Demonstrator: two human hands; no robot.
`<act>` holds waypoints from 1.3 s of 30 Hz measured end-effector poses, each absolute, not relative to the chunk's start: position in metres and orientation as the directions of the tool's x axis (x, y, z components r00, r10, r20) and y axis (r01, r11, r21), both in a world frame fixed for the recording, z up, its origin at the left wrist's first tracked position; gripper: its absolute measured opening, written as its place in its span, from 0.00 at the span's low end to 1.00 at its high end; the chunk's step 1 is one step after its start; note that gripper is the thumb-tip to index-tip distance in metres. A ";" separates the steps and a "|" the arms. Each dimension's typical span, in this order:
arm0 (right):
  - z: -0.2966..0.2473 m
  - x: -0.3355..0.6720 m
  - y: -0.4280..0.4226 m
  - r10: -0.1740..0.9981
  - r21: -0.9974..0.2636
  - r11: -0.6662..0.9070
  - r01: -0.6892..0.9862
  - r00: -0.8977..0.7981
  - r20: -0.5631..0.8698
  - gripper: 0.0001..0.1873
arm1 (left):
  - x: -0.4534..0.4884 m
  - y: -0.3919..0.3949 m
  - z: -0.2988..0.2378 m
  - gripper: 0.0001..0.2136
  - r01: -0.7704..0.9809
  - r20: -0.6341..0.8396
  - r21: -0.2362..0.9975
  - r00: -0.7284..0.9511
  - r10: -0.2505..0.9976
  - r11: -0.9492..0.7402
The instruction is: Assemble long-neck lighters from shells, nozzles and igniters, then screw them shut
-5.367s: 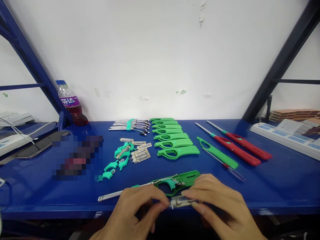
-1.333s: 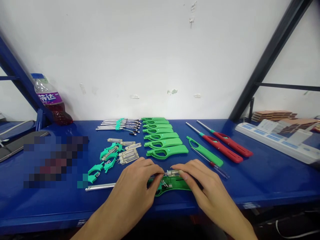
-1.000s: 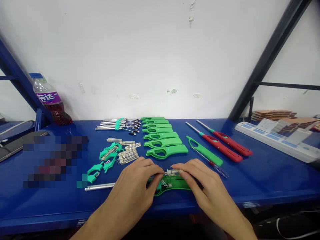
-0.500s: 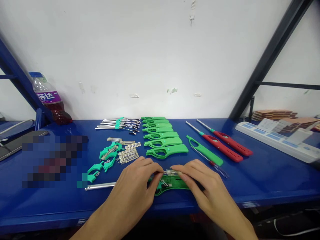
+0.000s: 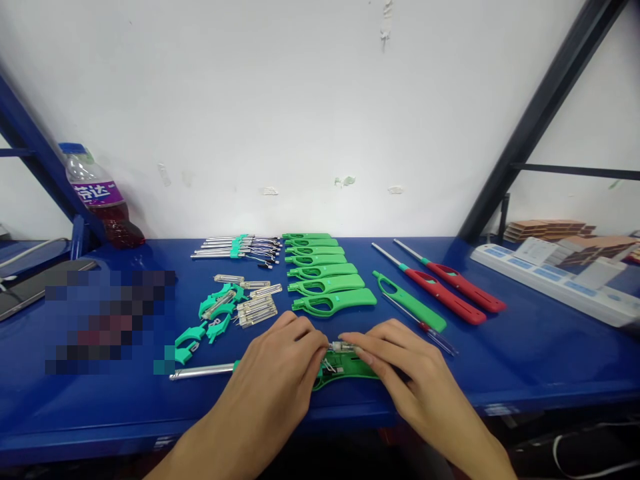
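Note:
Between my two hands, a small clear lighter gas tank (image 5: 341, 347) is held level just above an open green lighter shell half (image 5: 357, 367). My right hand (image 5: 407, 360) pinches the tank's right end between thumb and fingers. At the tank's nozzle end, my left hand (image 5: 283, 363) has thumb and index finger closed together; exactly what they grip is partly hidden. White wires and a black part (image 5: 331, 368) lie inside the shell. A metal lighter tube (image 5: 203, 372) sticks out leftward from under my left hand.
Behind my hands lie several green shell halves (image 5: 333, 301), clear gas tanks (image 5: 257, 311), teal triggers (image 5: 217, 327) and metal tubes with wires (image 5: 237, 247). To the right are a screwdriver (image 5: 425, 328), two red lighters (image 5: 445, 293) and a power strip (image 5: 540, 280). A bottle (image 5: 103, 200) stands at left.
My left hand has shifted slightly and its fingers have rolled over the nozzle end, showing a little more of the teal base of the tube. My right hand stays nearly still.

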State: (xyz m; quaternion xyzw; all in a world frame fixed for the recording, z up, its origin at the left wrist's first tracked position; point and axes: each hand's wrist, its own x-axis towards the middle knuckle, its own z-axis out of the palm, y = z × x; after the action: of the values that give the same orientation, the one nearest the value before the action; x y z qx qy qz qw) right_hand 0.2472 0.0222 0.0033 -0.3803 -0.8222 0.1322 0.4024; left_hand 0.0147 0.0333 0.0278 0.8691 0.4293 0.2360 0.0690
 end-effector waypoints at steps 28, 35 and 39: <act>-0.002 0.250 0.023 0.682 -0.466 0.716 0.520 -0.380 0.624 0.17 | 0.010 0.034 0.028 0.08 0.702 0.399 0.351 0.486 0.777 -0.619; -0.003 0.250 0.024 0.651 -0.437 0.741 0.510 -0.388 0.652 0.18 | 0.010 0.033 0.030 0.08 0.689 0.403 0.378 0.479 0.780 -0.618; -0.002 0.250 0.024 0.644 -0.428 0.747 0.508 -0.393 0.656 0.17 | 0.011 0.034 0.029 0.08 0.673 0.429 0.370 0.487 0.761 -0.640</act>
State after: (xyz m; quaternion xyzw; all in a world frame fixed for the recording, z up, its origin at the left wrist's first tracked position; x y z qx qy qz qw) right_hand 0.2500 0.0236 -0.0023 -0.3466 -0.8309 0.0790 0.4279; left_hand 0.0106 0.0342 0.0287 0.8589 0.4175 0.2867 0.0762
